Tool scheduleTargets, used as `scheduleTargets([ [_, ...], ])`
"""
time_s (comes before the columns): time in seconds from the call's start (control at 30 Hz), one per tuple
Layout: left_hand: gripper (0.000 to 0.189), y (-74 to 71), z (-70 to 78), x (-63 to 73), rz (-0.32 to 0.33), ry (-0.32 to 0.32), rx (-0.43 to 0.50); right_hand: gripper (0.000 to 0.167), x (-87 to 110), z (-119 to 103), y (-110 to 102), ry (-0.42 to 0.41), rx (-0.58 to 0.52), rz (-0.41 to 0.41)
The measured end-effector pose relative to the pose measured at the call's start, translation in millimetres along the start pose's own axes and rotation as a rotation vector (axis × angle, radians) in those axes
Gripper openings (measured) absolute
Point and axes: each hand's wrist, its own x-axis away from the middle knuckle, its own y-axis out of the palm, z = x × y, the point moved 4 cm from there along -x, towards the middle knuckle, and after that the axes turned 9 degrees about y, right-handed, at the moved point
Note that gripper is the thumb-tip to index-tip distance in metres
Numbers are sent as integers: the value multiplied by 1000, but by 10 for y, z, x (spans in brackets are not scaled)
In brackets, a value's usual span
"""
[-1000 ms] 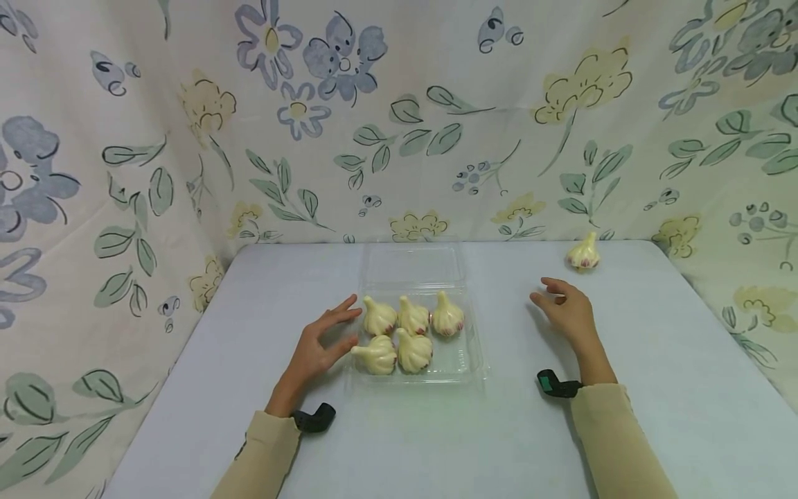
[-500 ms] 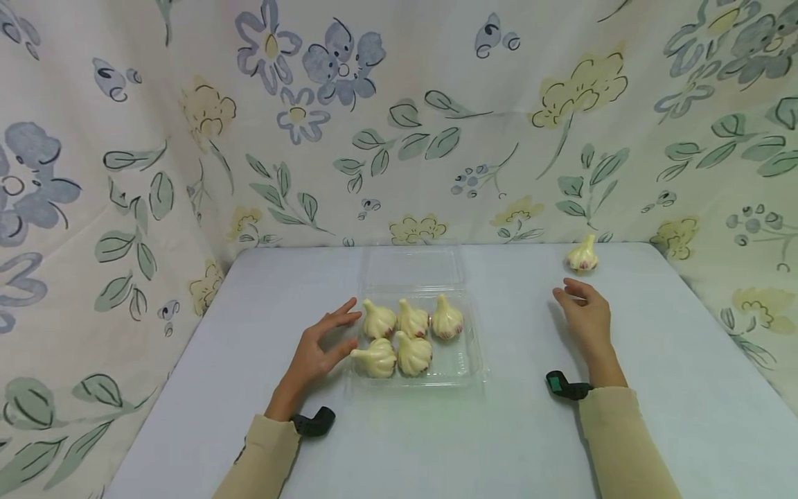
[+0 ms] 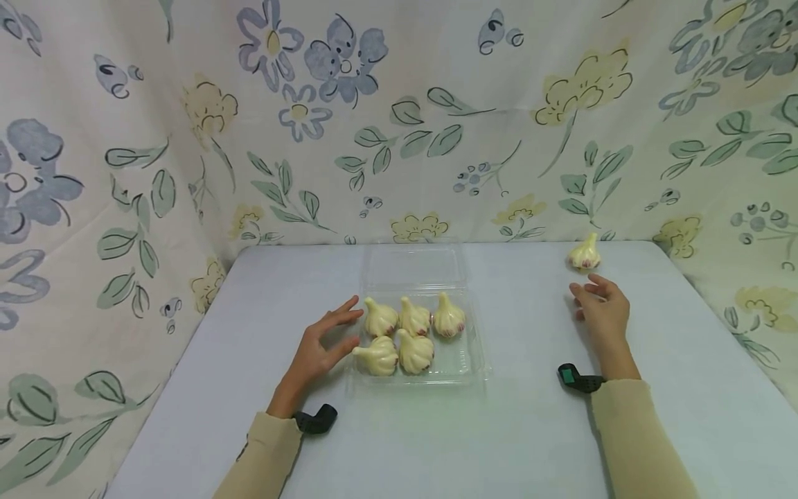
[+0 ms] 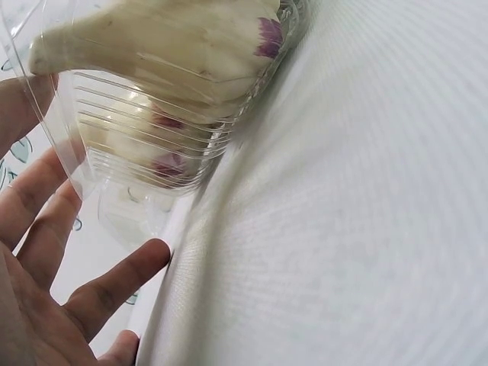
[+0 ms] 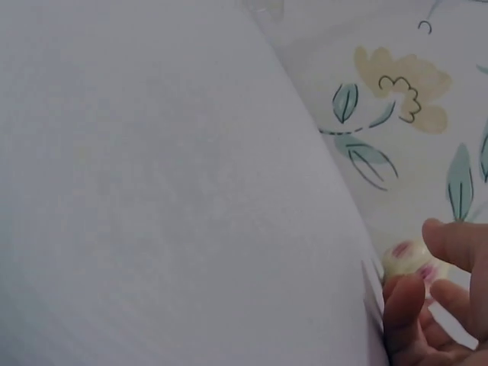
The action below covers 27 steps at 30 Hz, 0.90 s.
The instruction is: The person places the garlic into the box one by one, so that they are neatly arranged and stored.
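A clear plastic clamshell box lies with its lid back, holding several pale garlic bulbs in two rows. Its front right corner holds no bulb. My left hand is at the box's left side, fingers spread and fingertips right at the wall; the left wrist view shows the fingers beside the ribbed plastic. One more garlic bulb with purple marks stands near the table's far right. Just in front of it is my right hand, fingers loosely bent, holding nothing. In the right wrist view that bulb shows partly behind the fingers.
The box's clear lid reaches toward the far edge of the white table. A floral curtain hangs behind the table and along both sides. Dark wrist cameras sit on both wrists.
My right hand has moved right and slightly forward, closer to the lone garlic bulb. The left hand, the box and the bulbs have stayed in place.
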Motion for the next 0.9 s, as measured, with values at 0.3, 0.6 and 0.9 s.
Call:
scheduleTargets([
  [0.3,48,-7,11,-1,2,6,3,83,-318,-60,-58,89,70,18],
  [0.6,48,13,-8,2,3,6,18,97,-504,-159,-75,27,138,-36],
  [0.9,48,8,3,-11,1,4,16,104,-617,-251,-54,-71,276,-105],
])
